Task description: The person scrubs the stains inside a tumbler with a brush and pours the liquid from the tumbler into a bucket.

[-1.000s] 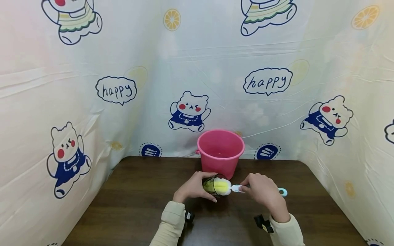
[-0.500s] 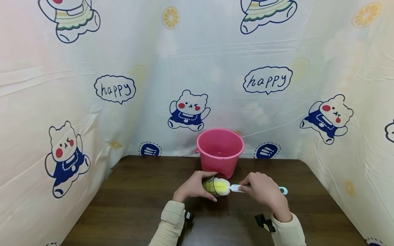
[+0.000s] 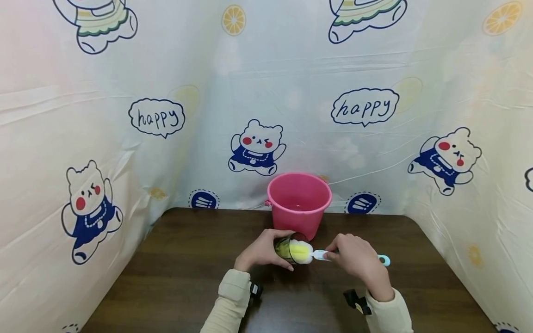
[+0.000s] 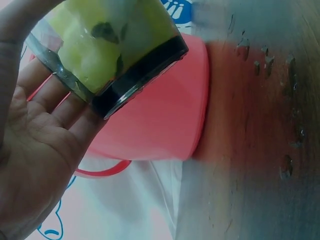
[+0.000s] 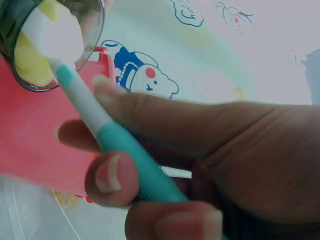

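I am probably scrubbing, left grip [image 3: 263, 250] clasping a smoky cylindrical cup [image 4: 107, 52], right grip [image 3: 356, 258] a turquoise-handled sponge-brush [image 5: 117, 137], needing twists next.

Wears a loose cream cloth left sleeve [image 3: 226, 305], creased along the forearm and finished in a broad, band-like cuff [image 3: 234, 283]. Carries a small, black, boxy left wrist camera [image 3: 256, 290] with a pale square patch, just beside the left sleeve at its inner edge. Repeats the cream well to the right of the left sleeve, in a cloth right sleeve [image 3: 389, 312] bearing a black, blocky, two-part right wrist camera [image 3: 356, 301] marked with a small yellowish patch. Shows a bare left hand [image 3: 262, 249] beyond the left sleeve's cuff, and farther right of that sleeve a bare right hand [image 3: 356, 259] with smooth, rounded nails.
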Demonstrator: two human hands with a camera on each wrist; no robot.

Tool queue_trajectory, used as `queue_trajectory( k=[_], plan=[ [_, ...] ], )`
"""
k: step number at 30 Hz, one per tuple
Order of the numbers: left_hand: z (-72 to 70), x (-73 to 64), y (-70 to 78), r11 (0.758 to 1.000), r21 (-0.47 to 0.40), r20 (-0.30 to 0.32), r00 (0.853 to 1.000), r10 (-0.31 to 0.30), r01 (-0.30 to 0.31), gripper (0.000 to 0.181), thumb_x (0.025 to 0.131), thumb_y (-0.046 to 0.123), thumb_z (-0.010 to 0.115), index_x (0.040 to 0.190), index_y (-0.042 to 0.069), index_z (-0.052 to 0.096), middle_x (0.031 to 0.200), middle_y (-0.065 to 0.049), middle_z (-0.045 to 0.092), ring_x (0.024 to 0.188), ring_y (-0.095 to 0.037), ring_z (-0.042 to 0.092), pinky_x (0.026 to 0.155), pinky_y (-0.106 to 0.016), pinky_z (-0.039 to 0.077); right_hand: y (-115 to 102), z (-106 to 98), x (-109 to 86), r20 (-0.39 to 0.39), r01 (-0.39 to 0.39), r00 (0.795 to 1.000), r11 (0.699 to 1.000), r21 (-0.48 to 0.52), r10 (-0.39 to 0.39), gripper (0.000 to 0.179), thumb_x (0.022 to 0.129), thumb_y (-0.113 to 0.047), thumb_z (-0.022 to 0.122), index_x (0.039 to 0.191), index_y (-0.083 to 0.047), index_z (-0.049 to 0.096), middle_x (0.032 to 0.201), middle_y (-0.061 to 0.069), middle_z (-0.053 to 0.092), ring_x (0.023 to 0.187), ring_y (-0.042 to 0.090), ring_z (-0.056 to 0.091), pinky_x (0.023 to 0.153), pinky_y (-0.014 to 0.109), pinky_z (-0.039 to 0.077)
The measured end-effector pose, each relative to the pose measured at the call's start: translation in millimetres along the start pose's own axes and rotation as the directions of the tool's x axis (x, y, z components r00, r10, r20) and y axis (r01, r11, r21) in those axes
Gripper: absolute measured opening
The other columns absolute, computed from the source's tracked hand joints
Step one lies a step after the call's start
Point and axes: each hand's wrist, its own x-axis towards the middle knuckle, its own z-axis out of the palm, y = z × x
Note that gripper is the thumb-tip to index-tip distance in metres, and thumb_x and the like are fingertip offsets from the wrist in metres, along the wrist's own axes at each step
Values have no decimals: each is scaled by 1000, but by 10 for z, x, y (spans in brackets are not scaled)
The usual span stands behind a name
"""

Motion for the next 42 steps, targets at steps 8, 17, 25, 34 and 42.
queue_trajectory(
  k=[8,17,25,34,42],
  plan=[
    [-15,1,14,1000,4,-16,1000,-20,20,90,66,37,97,145,20,58,139,9,62,124,-10,56,107,-35,49,35,8,18,-37,16,999,999,43,-15,12,87,-25,81,96,-18,84,74,-10,71,58,13,50,55,30,39],
    [-27,-9,-5,1000,1,-34,999,-16,16,87,66,26,98,144,23,59,137,9,63,121,-10,57,107,-37,49,7,95,46,-43,-40,998,999,24,41,14,88,-27,80,97,-17,84,62,-8,61,57,16,48,53,30,38],
    [-15,-7,-7,1000,4,-14,1000,-28,28,87,65,25,98,143,22,59,137,10,63,122,-10,57,107,-34,49,-61,95,11,-22,-40,999,999,-8,40,11,88,-26,80,90,-16,84,59,-6,59,56,16,48,53,29,38],
    [-37,-23,21,999,9,-12,999,-35,35,88,65,28,98,144,18,59,140,7,62,126,-11,56,107,-34,49,-28,22,-2,-1,25,1000,999,40,-25,7,87,-26,81,89,-21,84,66,-12,66,57,13,50,53,29,40],
    [-31,-13,51,1000,-6,-31,999,-21,21,88,67,27,97,145,21,58,138,7,63,122,-12,57,107,-37,50,43,5,24,-29,15,999,998,53,-14,11,89,-28,79,96,-20,84,67,-12,66,56,14,49,52,29,36]
  ],
)
